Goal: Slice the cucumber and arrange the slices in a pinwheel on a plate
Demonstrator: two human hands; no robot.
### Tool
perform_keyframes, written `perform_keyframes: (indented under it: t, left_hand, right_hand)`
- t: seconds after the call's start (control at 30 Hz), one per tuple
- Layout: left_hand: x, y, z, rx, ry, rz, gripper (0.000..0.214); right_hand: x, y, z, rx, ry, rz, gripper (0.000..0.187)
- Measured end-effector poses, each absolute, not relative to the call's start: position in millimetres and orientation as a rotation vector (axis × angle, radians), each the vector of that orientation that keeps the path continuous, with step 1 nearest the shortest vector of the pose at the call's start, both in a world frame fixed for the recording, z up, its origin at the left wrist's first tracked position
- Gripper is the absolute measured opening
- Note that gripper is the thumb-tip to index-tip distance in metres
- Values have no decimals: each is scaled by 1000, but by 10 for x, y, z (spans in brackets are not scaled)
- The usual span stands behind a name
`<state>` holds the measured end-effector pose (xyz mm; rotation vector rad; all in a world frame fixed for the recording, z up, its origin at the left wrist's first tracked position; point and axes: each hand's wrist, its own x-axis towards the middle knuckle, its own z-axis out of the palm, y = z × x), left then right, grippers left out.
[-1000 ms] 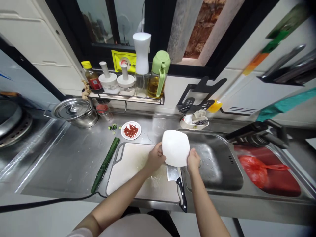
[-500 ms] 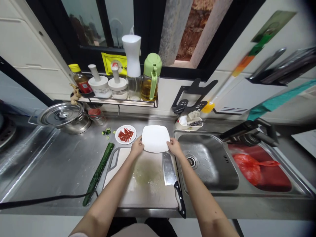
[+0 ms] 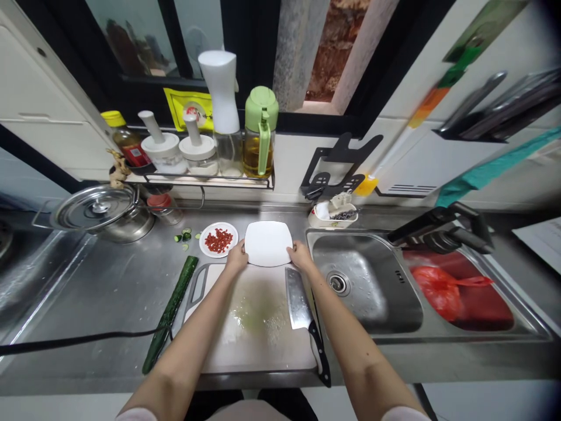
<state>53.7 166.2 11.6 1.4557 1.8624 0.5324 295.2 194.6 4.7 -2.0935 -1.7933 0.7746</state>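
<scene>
Hands grip a white plate (image 3: 268, 243) from both sides: the left hand (image 3: 236, 257) is closed on its left edge, the right hand (image 3: 300, 255) on its right edge. The plate lies level between them, at the far end of the cutting board (image 3: 258, 345); whether it rests on the counter (image 3: 109, 292) cannot be told. Just beyond the left hand sits a small dish of red bits (image 3: 218, 240). A cleaver (image 3: 300, 304) lies on the board just nearer than the right hand, and a cucumber (image 3: 170, 310) lies well left of the left hand.
</scene>
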Motion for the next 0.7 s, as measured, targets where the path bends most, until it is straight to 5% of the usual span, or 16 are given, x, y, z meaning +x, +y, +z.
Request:
perform_keyframes:
  t: [0.7]
  left_hand:
    - [504,1697,132,1561,1944,396,49]
  right_hand:
    - [2878,1955,-9,-2153,-1788,763,21]
